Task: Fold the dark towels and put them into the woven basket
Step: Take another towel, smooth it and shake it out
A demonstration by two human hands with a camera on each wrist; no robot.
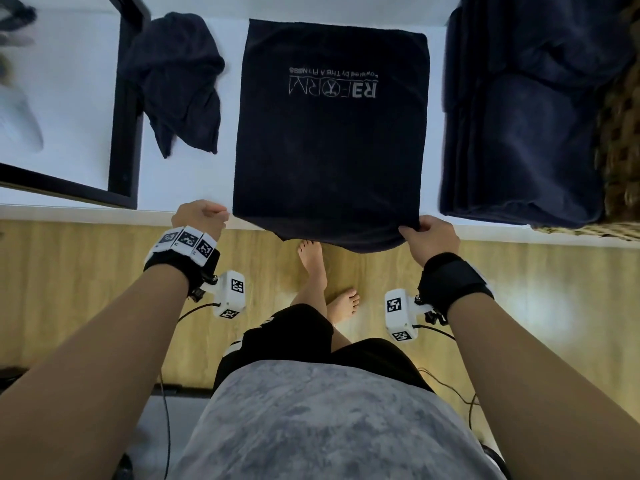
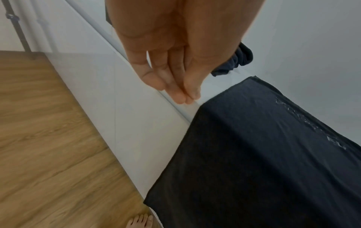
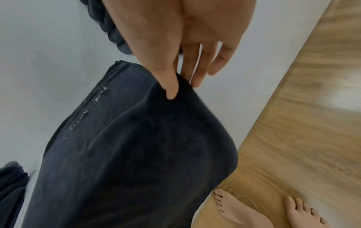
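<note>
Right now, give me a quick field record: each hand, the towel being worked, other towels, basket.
left hand: fingers straight, holds nothing, over the table edge beside the towel's near left corner
right hand: pinches the towel's near right corner
logo towel: spread flat on the white table, logo up, near edge hanging over the table edge
crumpled towel: unfolded, left of the logo towel
folded towels: stacked at right, against the basket
basket: woven, far right, mostly out of frame
</note>
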